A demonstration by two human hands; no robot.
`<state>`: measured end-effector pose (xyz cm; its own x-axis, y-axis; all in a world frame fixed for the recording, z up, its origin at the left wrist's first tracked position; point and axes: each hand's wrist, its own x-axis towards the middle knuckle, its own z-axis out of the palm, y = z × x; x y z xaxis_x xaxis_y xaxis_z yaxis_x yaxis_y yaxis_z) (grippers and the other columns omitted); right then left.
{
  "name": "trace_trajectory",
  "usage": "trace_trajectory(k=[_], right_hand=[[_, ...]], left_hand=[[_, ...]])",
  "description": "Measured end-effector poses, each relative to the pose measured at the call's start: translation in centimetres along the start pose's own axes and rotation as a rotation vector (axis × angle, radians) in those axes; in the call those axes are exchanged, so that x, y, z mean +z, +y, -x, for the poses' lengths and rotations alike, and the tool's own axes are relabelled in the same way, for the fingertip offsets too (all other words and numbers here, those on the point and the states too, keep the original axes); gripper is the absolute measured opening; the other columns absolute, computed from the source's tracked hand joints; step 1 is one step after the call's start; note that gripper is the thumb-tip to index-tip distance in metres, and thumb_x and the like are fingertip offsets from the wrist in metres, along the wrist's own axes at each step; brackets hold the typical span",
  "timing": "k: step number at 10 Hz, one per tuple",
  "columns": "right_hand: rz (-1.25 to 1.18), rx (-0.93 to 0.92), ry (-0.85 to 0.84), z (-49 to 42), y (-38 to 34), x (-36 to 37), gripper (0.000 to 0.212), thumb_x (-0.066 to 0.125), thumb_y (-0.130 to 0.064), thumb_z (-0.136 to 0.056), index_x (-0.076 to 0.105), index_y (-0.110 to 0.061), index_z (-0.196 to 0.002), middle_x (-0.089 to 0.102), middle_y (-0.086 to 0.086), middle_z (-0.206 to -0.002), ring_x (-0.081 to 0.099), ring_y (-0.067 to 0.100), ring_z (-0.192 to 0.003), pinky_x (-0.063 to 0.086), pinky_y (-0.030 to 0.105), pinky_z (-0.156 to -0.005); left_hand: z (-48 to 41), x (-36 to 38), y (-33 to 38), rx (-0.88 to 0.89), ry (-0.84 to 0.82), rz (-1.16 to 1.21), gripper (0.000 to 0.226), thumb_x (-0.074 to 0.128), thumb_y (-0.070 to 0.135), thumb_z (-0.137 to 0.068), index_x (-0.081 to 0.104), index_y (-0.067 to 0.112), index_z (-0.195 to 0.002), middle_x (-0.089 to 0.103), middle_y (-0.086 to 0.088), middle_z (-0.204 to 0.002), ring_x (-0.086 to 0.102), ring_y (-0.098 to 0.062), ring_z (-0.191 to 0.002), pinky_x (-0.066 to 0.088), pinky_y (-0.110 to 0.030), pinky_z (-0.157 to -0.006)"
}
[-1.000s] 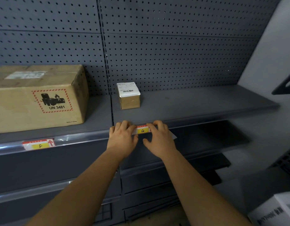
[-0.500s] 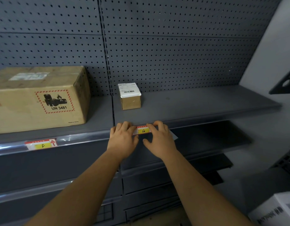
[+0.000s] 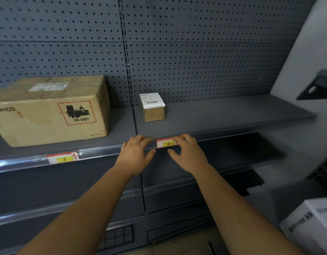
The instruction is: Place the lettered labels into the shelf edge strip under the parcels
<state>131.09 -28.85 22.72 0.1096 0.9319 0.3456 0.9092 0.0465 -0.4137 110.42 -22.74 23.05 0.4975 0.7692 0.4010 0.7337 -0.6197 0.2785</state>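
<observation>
Grey shelf (image 3: pixel 232 115), pegboard (image 3: pixel 195 61) behind; box (image 3: pixel 154 109) beyond fingers (image 3: pixel 140 140). Label G (image 3: pixel 167 143), red-white-yellow, in strip (image 3: pixel 104 153): right fingers (image 3: pixel 180 139) press its end, left fingers rest open beside, neither gripping

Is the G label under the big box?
No, the G label sits below the small box; the F label is under the big box.

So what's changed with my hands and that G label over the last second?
The left hand has slid slightly left off the G label, baring its left end, and now rests on the shelf edge strip beside it. The right hand keeps its fingers on the label's right end. The G label, the F label, the large parcel and the small parcel stay put.
</observation>
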Motion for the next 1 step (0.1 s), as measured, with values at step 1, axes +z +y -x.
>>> trace_trajectory(k=[1], right_hand=[[-0.025,0.001,-0.014,1.12,-1.77,-0.59,0.048,0.056,-0.047,-0.090,0.053,-0.023,-0.131,0.050,-0.001,-0.126,0.046,0.019,-0.117,0.046,0.039,-0.093]], left_hand=[[1.78,-1.78,-0.87,-0.010,0.010,0.037,0.043,0.051,0.045,-0.088,0.052,0.026,-0.127,0.053,0.002,-0.122,0.046,-0.020,-0.114,0.037,-0.040,-0.098]])
